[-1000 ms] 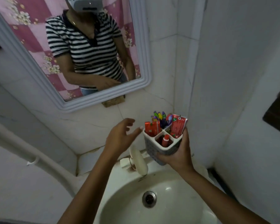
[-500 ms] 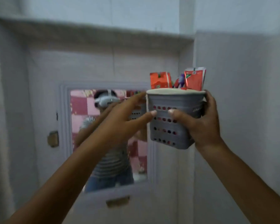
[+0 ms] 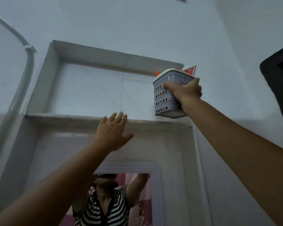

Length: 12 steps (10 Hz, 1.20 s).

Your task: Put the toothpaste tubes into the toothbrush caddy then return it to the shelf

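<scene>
My right hand [image 3: 185,91] grips the grey perforated toothbrush caddy [image 3: 162,98] by its side, holding it up at the right end of a recessed wall shelf [image 3: 72,117], its base about level with the ledge. Red toothpaste tubes [image 3: 190,70] stick out above the caddy's white rim. My left hand [image 3: 112,132] is raised just below the shelf's front edge, fingers spread, holding nothing, well left of the caddy.
The niche is set high in the white wall above a framed mirror [image 3: 121,199]. A grey pipe [image 3: 25,66] runs down the left wall. A dark object [image 3: 279,88] juts in at the right edge.
My right hand has lifted the caddy from sink height up to the shelf. My left hand let go of the caddy's side and now hovers open below the ledge. The view tilted upward.
</scene>
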Each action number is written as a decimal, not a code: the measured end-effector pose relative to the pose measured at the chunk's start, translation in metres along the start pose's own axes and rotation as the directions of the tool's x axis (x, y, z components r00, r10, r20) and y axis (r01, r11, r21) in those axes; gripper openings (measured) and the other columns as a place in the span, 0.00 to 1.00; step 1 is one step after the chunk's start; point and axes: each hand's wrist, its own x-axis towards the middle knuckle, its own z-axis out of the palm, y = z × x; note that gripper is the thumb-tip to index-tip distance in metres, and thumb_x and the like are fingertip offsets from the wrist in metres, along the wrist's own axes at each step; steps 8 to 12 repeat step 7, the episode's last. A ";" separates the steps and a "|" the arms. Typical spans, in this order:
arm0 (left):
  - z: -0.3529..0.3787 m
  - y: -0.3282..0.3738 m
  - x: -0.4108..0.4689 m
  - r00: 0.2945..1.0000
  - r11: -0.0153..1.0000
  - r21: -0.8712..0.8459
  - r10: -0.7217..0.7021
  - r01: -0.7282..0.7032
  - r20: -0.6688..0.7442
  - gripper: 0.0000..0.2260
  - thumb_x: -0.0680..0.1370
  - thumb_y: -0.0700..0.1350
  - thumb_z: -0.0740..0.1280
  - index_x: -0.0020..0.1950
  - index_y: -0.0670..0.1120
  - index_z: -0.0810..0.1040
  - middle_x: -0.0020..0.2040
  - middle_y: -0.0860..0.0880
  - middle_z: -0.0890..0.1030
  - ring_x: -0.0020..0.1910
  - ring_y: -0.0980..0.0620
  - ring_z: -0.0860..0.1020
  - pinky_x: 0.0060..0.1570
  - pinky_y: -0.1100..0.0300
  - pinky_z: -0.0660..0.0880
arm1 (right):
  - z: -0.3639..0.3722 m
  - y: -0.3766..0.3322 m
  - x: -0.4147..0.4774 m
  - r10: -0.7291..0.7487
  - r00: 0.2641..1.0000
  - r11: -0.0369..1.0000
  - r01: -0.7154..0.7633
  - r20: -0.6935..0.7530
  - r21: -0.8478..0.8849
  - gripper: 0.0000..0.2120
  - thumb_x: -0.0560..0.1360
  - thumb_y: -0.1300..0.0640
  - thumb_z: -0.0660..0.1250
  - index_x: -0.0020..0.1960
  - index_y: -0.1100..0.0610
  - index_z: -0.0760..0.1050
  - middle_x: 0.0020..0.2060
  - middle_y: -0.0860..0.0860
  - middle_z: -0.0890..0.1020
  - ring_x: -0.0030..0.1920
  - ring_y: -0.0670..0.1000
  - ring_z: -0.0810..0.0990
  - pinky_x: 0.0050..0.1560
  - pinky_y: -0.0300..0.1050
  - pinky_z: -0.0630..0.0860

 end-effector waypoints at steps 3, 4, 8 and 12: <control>0.017 -0.002 -0.004 0.992 0.997 -0.081 0.009 -0.020 -0.127 0.33 0.79 0.59 0.57 0.79 0.47 0.50 0.80 0.46 0.55 0.79 0.45 0.52 0.78 0.47 0.50 | 0.038 0.068 0.023 -0.083 0.996 0.923 0.084 0.020 -0.375 0.62 0.75 0.39 0.79 0.88 0.65 0.43 0.87 0.62 0.57 0.86 0.63 0.58 0.85 0.59 0.58; 0.024 -0.003 -0.004 0.987 0.995 -0.095 0.014 -0.029 -0.158 0.34 0.79 0.59 0.58 0.79 0.47 0.50 0.80 0.46 0.55 0.79 0.45 0.52 0.78 0.46 0.49 | 0.047 0.090 0.027 -0.162 0.985 0.880 0.173 0.062 -0.443 0.55 0.81 0.38 0.72 0.88 0.67 0.44 0.89 0.64 0.47 0.89 0.62 0.47 0.89 0.56 0.46; 0.008 -0.004 -0.009 0.997 0.999 -0.041 0.011 -0.014 -0.079 0.35 0.78 0.61 0.57 0.79 0.47 0.49 0.81 0.46 0.52 0.79 0.46 0.50 0.78 0.44 0.48 | 0.043 0.100 -0.009 -0.222 0.954 0.849 0.291 0.202 -0.441 0.43 0.89 0.41 0.59 0.88 0.65 0.42 0.89 0.62 0.45 0.90 0.60 0.43 0.88 0.54 0.42; 0.008 -0.004 -0.009 0.997 0.999 -0.041 0.011 -0.014 -0.079 0.35 0.78 0.61 0.57 0.79 0.47 0.49 0.81 0.46 0.52 0.79 0.46 0.50 0.78 0.44 0.48 | 0.043 0.100 -0.009 -0.222 0.954 0.849 0.291 0.202 -0.441 0.43 0.89 0.41 0.59 0.88 0.65 0.42 0.89 0.62 0.45 0.90 0.60 0.43 0.88 0.54 0.42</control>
